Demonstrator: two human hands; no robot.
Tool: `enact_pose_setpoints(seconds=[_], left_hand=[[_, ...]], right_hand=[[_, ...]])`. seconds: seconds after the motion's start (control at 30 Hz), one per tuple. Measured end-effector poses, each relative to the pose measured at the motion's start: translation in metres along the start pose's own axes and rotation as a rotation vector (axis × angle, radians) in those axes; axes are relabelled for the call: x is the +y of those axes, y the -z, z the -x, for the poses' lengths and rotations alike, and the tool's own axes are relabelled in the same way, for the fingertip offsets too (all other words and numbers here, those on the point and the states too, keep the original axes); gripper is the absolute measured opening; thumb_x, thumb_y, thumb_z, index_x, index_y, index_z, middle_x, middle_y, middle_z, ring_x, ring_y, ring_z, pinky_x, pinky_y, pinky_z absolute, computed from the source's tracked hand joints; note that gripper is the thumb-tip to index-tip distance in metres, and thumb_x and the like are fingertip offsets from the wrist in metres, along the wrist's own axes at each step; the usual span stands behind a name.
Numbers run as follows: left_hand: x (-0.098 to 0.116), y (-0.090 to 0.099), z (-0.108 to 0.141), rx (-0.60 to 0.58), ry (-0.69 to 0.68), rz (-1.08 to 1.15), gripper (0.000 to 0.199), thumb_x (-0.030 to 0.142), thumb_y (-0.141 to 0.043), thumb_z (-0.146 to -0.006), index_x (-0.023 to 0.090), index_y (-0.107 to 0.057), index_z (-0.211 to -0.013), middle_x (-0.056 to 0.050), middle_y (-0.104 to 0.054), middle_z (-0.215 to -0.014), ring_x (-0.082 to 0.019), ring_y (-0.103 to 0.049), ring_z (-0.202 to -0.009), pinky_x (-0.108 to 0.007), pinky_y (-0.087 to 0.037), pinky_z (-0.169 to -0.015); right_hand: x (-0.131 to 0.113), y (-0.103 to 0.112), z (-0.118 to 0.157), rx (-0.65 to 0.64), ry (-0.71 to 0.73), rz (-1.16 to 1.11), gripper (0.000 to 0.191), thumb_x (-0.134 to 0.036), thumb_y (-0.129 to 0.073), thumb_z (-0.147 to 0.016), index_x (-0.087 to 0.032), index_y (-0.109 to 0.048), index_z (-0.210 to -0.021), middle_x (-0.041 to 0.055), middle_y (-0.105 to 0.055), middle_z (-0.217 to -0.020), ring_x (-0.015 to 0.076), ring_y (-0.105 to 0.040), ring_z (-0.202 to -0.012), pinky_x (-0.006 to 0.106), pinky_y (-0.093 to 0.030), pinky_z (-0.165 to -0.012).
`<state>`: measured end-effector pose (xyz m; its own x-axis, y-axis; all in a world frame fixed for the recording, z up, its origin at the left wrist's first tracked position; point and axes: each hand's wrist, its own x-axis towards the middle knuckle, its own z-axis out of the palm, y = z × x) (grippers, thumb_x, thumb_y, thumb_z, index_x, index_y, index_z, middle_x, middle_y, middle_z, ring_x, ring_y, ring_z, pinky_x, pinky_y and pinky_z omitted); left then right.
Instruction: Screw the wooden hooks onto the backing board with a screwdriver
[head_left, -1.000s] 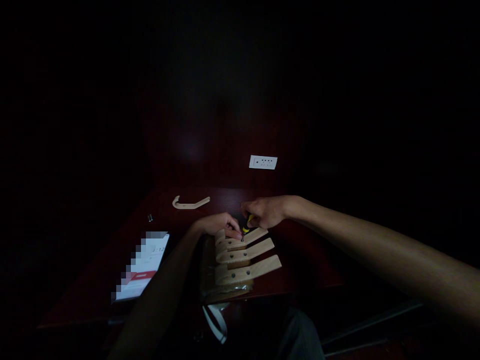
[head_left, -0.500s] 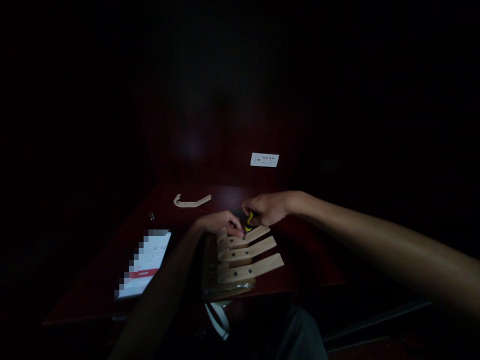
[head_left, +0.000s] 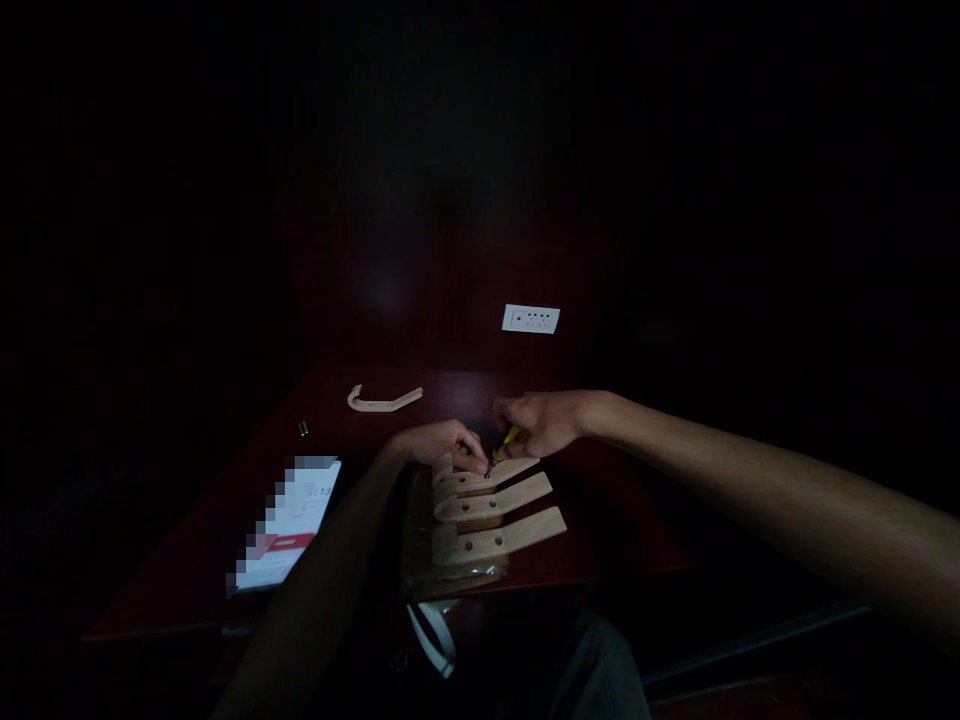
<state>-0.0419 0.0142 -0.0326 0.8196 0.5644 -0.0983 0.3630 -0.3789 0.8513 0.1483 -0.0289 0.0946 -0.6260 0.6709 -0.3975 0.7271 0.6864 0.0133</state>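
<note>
Three pale wooden hooks lie side by side on a brown board wrapped in clear plastic (head_left: 417, 560): the near hook (head_left: 536, 532), the middle hook (head_left: 525, 492) and the far hook (head_left: 517, 468). Dark screw heads show in them. My left hand (head_left: 444, 443) rests at the far hook, fingers curled and fingertips against it beside a screw. In my right hand (head_left: 541, 424), closed, is a yellow-and-black screwdriver (head_left: 508, 440). It leans to the right, its lower end by the same screw near my left fingertips. The tip itself is too small to make out.
A loose wooden hook (head_left: 386, 404) lies at the back of the dark red table (head_left: 225, 540). Two small metal pieces (head_left: 303, 428) and a lit phone (head_left: 289, 540) are on the left. A white strap (head_left: 435, 640) hangs over the front edge. A wall socket (head_left: 531, 319) is behind.
My right hand has shifted slightly right and down and turned, so the screwdriver leans further over to the right. My left hand stays at the far hook.
</note>
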Motion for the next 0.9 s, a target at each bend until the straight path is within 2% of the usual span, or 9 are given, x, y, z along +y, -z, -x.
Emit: enact_pose_setpoints(seconds=[0.13, 0.2, 0.33, 0.4, 0.53, 0.63, 0.77, 0.83, 0.9], left_hand=[[-0.003, -0.001, -0.001, 0.016, -0.018, -0.012, 0.039, 0.048, -0.067, -0.072, 0.016, -0.072, -0.094, -0.005, -0.066, -0.091, -0.013, -0.055, -0.072, -0.022, -0.039, -0.062], [-0.004, -0.001, -0.001, 0.020, -0.006, -0.008, 0.040, 0.048, -0.067, -0.071, 0.015, -0.071, -0.094, -0.004, -0.066, -0.087, -0.012, -0.054, -0.067, -0.022, -0.037, -0.059], [-0.005, -0.001, -0.001, 0.028, 0.012, -0.040, 0.041, 0.049, -0.067, -0.072, 0.015, -0.072, -0.095, -0.003, -0.064, -0.078, -0.011, -0.051, -0.063, -0.021, -0.035, -0.056], [-0.004, 0.000, -0.001, 0.033, -0.033, -0.061, 0.038, 0.047, -0.066, -0.073, 0.016, -0.072, -0.094, -0.004, -0.065, -0.081, -0.012, -0.052, -0.067, -0.021, -0.037, -0.058], [-0.001, 0.000, -0.001, 0.025, -0.071, -0.031, 0.035, 0.045, -0.068, -0.072, 0.017, -0.072, -0.092, -0.005, -0.065, -0.092, -0.014, -0.055, -0.077, -0.022, -0.040, -0.065], [-0.002, -0.001, -0.001, 0.013, -0.024, 0.006, 0.036, 0.045, -0.068, -0.072, 0.016, -0.072, -0.093, -0.005, -0.066, -0.092, -0.015, -0.057, -0.077, -0.022, -0.041, -0.066], [-0.004, 0.000, -0.001, 0.002, -0.019, 0.025, 0.036, 0.044, -0.067, -0.073, 0.015, -0.071, -0.095, -0.006, -0.068, -0.093, -0.016, -0.059, -0.078, -0.024, -0.043, -0.069], [-0.004, 0.000, -0.001, 0.005, -0.046, 0.007, 0.034, 0.043, -0.067, -0.074, 0.016, -0.071, -0.095, -0.006, -0.068, -0.094, -0.016, -0.059, -0.078, -0.024, -0.043, -0.069], [-0.003, 0.000, -0.001, 0.011, -0.067, -0.009, 0.033, 0.041, -0.068, -0.074, 0.015, -0.072, -0.094, -0.006, -0.067, -0.093, -0.015, -0.058, -0.078, -0.023, -0.042, -0.068]], right_hand=[[-0.001, 0.005, 0.002, 0.000, 0.057, -0.011, 0.032, -0.031, -0.054, -0.081, -0.012, -0.058, -0.106, 0.0097, -0.064, -0.093, 0.0173, -0.059, -0.077, 0.024, -0.040, -0.061], [-0.003, 0.007, -0.002, 0.005, 0.042, 0.022, 0.032, -0.038, -0.051, -0.084, -0.012, -0.062, -0.100, 0.0098, -0.065, -0.088, 0.0179, -0.059, -0.075, 0.025, -0.040, -0.060], [-0.003, 0.009, -0.012, -0.065, -0.078, 0.058, 0.048, -0.052, -0.043, -0.085, -0.010, -0.065, -0.091, 0.0115, -0.066, -0.083, 0.0193, -0.060, -0.070, 0.027, -0.039, -0.054], [0.001, 0.008, -0.012, -0.082, -0.077, 0.035, 0.048, -0.053, -0.050, -0.081, -0.010, -0.063, -0.097, 0.0115, -0.065, -0.090, 0.0195, -0.060, -0.072, 0.026, -0.039, -0.054], [0.008, 0.003, -0.007, -0.007, 0.059, -0.015, 0.042, -0.042, -0.059, -0.077, -0.015, -0.055, -0.109, 0.0079, -0.064, -0.097, 0.0174, -0.058, -0.077, 0.024, -0.040, -0.058], [0.007, 0.003, -0.005, 0.046, 0.068, 0.054, 0.031, -0.039, -0.052, -0.084, -0.014, -0.060, -0.099, 0.0086, -0.065, -0.089, 0.0182, -0.059, -0.077, 0.026, -0.040, -0.063], [0.000, 0.004, -0.007, 0.002, -0.024, 0.132, 0.042, -0.045, -0.043, -0.088, -0.011, -0.065, -0.084, 0.0121, -0.065, -0.078, 0.0207, -0.060, -0.073, 0.029, -0.040, -0.061], [-0.001, 0.004, -0.007, -0.014, -0.067, 0.108, 0.043, -0.048, -0.046, -0.085, -0.009, -0.065, -0.089, 0.0130, -0.066, -0.081, 0.0214, -0.061, -0.073, 0.028, -0.039, -0.057], [0.001, 0.003, -0.004, -0.010, -0.038, 0.031, 0.042, -0.044, -0.054, -0.081, -0.010, -0.059, -0.104, 0.0123, -0.065, -0.090, 0.0200, -0.060, -0.074, 0.026, -0.040, -0.056]])
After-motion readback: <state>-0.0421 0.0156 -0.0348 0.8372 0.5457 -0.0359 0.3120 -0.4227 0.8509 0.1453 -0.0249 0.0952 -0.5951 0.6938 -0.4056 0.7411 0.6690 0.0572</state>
